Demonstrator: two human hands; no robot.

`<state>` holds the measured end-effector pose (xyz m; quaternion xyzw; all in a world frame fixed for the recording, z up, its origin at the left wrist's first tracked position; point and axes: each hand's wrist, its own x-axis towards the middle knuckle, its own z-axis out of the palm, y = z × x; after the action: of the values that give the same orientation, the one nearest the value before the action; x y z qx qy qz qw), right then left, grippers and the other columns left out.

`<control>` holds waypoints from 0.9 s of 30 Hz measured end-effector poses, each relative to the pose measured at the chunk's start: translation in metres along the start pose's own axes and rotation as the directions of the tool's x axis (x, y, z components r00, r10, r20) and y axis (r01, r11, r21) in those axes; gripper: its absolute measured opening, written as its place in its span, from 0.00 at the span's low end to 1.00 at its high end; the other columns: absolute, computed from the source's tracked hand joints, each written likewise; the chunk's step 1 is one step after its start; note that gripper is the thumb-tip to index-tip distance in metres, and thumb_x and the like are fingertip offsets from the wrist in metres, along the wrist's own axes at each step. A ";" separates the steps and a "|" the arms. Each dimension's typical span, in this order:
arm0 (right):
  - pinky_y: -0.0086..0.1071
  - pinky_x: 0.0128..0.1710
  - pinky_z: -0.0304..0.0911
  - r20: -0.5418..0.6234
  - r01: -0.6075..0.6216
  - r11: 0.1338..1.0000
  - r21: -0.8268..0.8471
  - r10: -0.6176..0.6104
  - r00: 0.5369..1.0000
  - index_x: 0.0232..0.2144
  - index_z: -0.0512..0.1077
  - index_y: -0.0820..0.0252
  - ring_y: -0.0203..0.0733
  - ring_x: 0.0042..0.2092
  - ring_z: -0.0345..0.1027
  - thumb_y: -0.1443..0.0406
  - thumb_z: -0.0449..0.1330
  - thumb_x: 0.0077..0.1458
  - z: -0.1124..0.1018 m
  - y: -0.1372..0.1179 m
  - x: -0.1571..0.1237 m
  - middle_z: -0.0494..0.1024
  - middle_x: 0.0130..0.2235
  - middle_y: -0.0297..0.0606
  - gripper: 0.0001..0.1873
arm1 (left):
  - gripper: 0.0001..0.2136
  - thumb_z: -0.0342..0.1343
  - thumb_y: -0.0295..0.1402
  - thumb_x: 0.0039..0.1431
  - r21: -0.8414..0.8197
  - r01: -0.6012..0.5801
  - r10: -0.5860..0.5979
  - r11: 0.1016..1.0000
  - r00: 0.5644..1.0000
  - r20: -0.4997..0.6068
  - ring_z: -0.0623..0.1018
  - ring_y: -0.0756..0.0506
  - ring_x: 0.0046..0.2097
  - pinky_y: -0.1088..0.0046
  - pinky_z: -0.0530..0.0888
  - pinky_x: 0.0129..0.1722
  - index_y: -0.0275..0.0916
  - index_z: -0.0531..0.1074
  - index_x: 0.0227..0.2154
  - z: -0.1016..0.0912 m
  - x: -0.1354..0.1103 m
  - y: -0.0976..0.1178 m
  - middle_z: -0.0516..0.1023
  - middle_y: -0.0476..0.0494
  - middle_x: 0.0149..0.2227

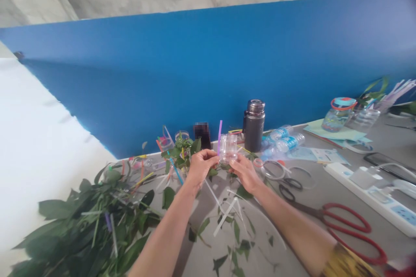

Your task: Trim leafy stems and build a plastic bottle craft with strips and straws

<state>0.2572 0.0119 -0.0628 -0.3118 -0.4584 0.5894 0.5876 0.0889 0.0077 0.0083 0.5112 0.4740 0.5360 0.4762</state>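
Note:
Both hands meet at a small clear plastic cup point(229, 146), raised a little above the table near its back edge. My left hand point(204, 164) is closed, its thumb and fingers pinching the low end of a purple straw point(220, 135) that stands upright against the cup's left side. Around the cup's lower right wraps my right hand point(244, 172), closed on it. Just left of my hands stands a clear cup with a leafy green sprig point(182, 149). Cut leaves point(238, 246) and white straw pieces point(225, 216) lie on the table below.
A dark thermos point(255, 125) stands behind my right hand, with plastic bottles point(289, 142) beside it. Red-handled scissors point(344, 220) and a white power strip point(373, 194) lie to the right. A big heap of leafy stems point(87, 225) covers the left. A blue partition point(195, 65) rises behind.

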 end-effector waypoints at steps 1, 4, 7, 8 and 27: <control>0.36 0.36 0.64 0.005 0.006 1.000 -0.005 -0.006 1.000 0.45 0.79 0.52 0.47 0.40 0.72 0.48 0.73 0.45 0.000 0.000 0.000 0.82 0.40 0.37 0.27 | 0.10 0.72 0.34 0.39 0.006 0.001 -0.001 1.000 1.000 0.000 0.71 0.52 0.24 0.76 0.68 0.27 0.37 0.79 0.24 -0.001 0.000 0.000 0.76 0.50 0.21; 0.35 0.36 0.64 0.014 0.024 0.999 -0.024 -0.023 1.000 0.44 0.79 0.52 0.46 0.39 0.71 0.49 0.73 0.46 -0.001 0.002 0.000 0.81 0.38 0.36 0.25 | 0.08 0.71 0.34 0.39 0.047 0.000 0.001 0.999 1.000 -0.017 0.71 0.52 0.23 0.75 0.68 0.26 0.37 0.80 0.24 -0.003 0.002 -0.002 0.76 0.49 0.20; 0.36 0.36 0.64 -0.002 0.036 0.998 -0.054 -0.036 0.999 0.44 0.79 0.52 0.45 0.37 0.70 0.49 0.73 0.46 -0.001 0.003 0.000 0.81 0.38 0.36 0.26 | 0.07 0.71 0.34 0.41 0.100 -0.011 0.014 0.995 0.999 -0.037 0.73 0.50 0.24 0.73 0.71 0.28 0.37 0.82 0.23 -0.004 0.003 -0.004 0.78 0.46 0.21; 0.37 0.36 0.64 -0.011 0.039 0.997 -0.063 -0.040 0.999 0.45 0.79 0.53 0.44 0.36 0.70 0.48 0.73 0.46 -0.001 0.004 0.000 0.81 0.38 0.37 0.26 | 0.07 0.70 0.34 0.42 0.114 -0.016 0.020 0.993 0.999 -0.038 0.74 0.49 0.24 0.72 0.72 0.29 0.37 0.82 0.24 -0.004 0.003 -0.005 0.79 0.45 0.22; 0.36 0.35 0.65 -0.016 0.072 0.991 -0.115 -0.074 0.997 0.44 0.80 0.52 0.45 0.37 0.71 0.49 0.72 0.49 -0.001 0.006 0.001 0.82 0.40 0.37 0.23 | 0.06 0.65 0.28 0.50 0.225 -0.071 0.084 0.972 0.995 -0.046 0.80 0.44 0.30 0.68 0.78 0.33 0.38 0.84 0.32 -0.002 0.000 0.005 0.84 0.43 0.30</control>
<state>0.2559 0.0136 -0.0684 -0.3338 -0.4964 0.5372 0.5946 0.0866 0.0070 0.0132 0.5645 0.5239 0.5115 0.3812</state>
